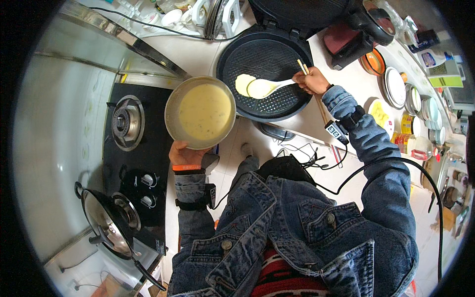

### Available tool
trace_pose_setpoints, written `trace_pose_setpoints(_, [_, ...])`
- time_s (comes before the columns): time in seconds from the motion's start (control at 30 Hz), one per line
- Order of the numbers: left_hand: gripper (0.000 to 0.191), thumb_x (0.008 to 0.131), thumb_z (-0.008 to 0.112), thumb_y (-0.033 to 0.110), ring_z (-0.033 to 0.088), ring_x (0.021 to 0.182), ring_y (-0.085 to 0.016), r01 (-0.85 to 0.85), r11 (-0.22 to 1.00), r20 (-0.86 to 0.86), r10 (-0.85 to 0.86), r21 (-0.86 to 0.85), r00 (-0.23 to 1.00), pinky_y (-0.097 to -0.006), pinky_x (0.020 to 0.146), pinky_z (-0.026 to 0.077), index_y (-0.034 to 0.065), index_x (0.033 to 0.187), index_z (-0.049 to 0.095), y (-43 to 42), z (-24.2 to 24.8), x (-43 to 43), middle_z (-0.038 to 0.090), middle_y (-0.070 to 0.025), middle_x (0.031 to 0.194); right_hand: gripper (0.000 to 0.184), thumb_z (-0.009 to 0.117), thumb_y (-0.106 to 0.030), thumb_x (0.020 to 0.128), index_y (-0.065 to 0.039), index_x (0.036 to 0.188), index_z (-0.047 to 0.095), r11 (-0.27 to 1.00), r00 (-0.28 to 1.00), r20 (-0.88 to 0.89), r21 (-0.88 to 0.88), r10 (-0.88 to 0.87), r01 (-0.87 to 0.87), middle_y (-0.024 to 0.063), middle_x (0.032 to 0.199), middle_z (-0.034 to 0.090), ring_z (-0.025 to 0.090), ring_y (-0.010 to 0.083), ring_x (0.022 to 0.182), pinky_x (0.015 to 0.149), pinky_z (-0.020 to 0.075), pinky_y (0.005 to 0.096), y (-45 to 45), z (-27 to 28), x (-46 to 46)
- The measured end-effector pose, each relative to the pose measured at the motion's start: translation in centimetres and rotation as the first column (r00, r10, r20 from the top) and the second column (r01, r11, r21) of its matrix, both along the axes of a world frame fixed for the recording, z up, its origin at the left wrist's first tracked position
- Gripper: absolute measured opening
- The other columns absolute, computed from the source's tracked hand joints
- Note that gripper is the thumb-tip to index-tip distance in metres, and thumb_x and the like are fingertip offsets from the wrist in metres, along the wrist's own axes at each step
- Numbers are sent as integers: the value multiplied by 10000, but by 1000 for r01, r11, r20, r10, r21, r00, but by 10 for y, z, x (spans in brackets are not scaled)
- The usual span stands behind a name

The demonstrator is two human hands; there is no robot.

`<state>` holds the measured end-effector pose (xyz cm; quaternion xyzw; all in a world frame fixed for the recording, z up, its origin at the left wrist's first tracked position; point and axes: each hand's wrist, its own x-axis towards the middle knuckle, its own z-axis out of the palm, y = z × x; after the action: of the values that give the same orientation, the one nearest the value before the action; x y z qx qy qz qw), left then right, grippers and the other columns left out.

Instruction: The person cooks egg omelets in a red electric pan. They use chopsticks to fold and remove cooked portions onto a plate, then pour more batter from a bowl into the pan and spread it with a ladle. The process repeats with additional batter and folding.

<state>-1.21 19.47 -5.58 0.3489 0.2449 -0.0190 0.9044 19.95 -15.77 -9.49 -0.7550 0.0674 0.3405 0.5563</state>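
My left hand [187, 154] grips the near rim of a bowl [171, 128] of pale yellow batter [205, 111] with small darker flecks. The bowl is beside the round black electric griddle [276, 48], whose lid [300, 9] stands raised at the back. In my right hand [313, 81] are a white spoon [284, 84] and a pair of wooden chopsticks [301, 66]. Over the textured plate, the spoon's bowl is coated or filled with batter. A small pool of batter [243, 82] lies at the spoon's tip and is partly covered by it.
A black gas hob [148, 104] stands at the left, with a lidded wok [107, 230] on its nearer burner. Along the right counter are a plate of yellow food [380, 113], stacked dishes [394, 87] and an oil bottle [419, 148]. A black cable [400, 159] loops past my right arm.
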Motion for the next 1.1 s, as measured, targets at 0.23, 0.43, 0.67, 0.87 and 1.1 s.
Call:
trace_pose_setpoints(0.23, [723,627,572,207,526,1061,-394,-15,999,-5,15,51,1000,-545,791,504,24,1292,355,-6,3,0,476,-215,1215,107,616,-146,766,-42,765,639,995,996,73,-85,51,-45,3,558,490,406,78,432,362,296,238,-28,13,0])
trace_pose_setpoints(0.43, [722,626,574,206,506,1088,-398,31,999,-7,-31,12,999,-570,823,475,44,1297,360,-8,0,5,469,-206,1230,154,621,-172,726,-21,704,641,968,944,277,-222,180,-119,15,541,529,466,110,445,403,358,268,-51,24,6])
trace_pose_setpoints(0.67, [736,621,570,194,500,1096,-402,53,998,-9,-53,-15,999,-577,826,470,55,1309,348,-15,3,9,446,-205,1259,174,575,-144,742,22,716,618,865,660,606,-481,444,-139,185,584,561,558,307,533,540,440,391,-59,33,10])
trace_pose_setpoints(0.87, [727,631,564,192,506,1092,-392,74,997,9,-74,21,997,-559,808,494,45,1307,342,-18,2,14,451,-213,1248,135,548,-67,685,-4,769,633,798,477,667,-587,572,-136,225,700,583,569,395,673,620,464,445,-55,54,3])
trace_pose_setpoints(1.1, [703,655,546,177,510,1089,-383,162,987,-64,-161,11,985,-536,825,493,42,1311,336,-25,12,14,451,-216,1245,279,557,-38,617,-9,893,587,742,175,724,-667,667,-66,173,747,589,577,369,693,593,465,447,-48,64,-13])
